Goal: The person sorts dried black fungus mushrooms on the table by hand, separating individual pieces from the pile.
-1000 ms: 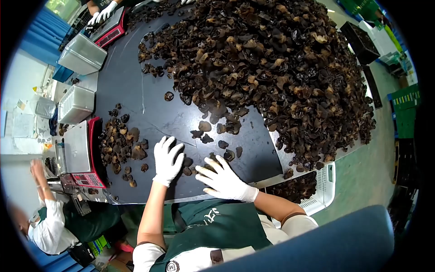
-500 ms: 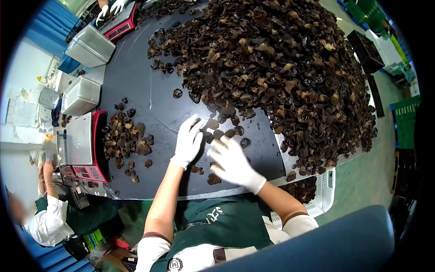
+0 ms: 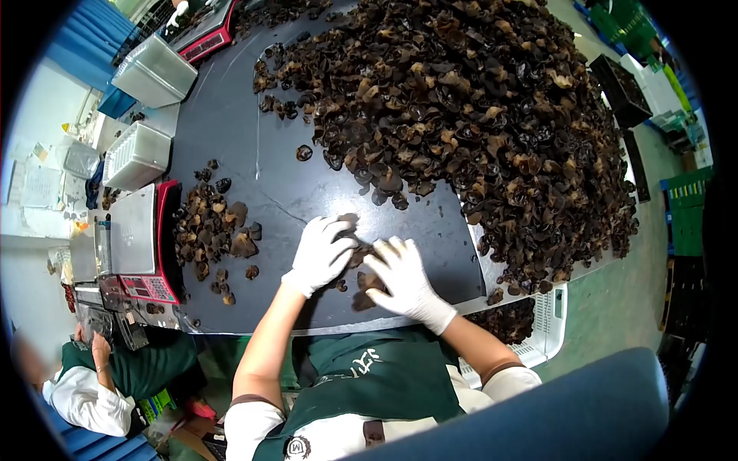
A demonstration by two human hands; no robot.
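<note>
My left hand [image 3: 319,255], in a white glove, rests low over the dark table with its fingers bent and slightly apart. Dark brown wood ear mushrooms [image 3: 358,257] lie at its fingertips, between both hands. My right hand [image 3: 405,283], gloved too, is spread with the thumb apart, its fingers reaching over the same small cluster. Under its thumb side a further mushroom piece [image 3: 364,298] shows. What lies beneath the palms is hidden. A large heap of wood ear mushrooms [image 3: 469,115] covers the table's far right.
To the left are a smaller mushroom pile [image 3: 211,230] and a red scale [image 3: 163,253]. Stacked clear plastic trays [image 3: 138,157] stand behind it. A white basket [image 3: 555,323] sits below the table's right edge. A co-worker [image 3: 92,384] sits at lower left.
Both hands have drawn closer together, gathering the loose mushrooms between them; the pieces right of my right hand are gone from there. The co-worker's hands at left have moved lower.
</note>
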